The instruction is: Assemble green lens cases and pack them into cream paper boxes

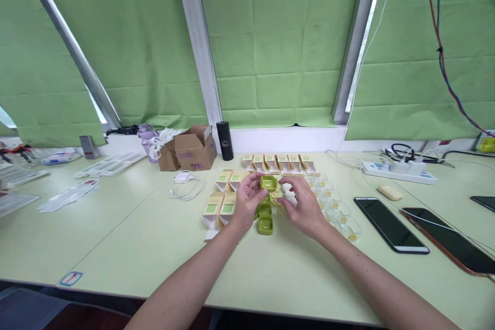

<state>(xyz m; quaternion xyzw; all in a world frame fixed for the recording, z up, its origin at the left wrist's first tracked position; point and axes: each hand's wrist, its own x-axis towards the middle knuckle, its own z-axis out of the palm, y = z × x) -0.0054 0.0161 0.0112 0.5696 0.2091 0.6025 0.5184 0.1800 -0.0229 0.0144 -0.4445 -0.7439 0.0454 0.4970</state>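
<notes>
My left hand (246, 201) grips a small green square case (268, 183), lifted a little above the pale green table (116, 237). My right hand (303, 205) is beside it with thumb and forefinger pinched near the case's right edge; what they hold is too small to make out. Below the hands, a short column of green cases (265, 217) lies on the table. Small cream boxes with green labels (220, 207) lie to the left, and a row of open cream boxes (278, 163) stands behind. Clear plastic trays (340, 211) lie to the right.
A black cylinder bottle (225, 140) and an open cardboard box (194, 148) stand at the back. A white cable (185, 185) lies left of centre. Two phones (390, 224) (448, 240) and a power strip (400, 170) are on the right. Papers lie at far left.
</notes>
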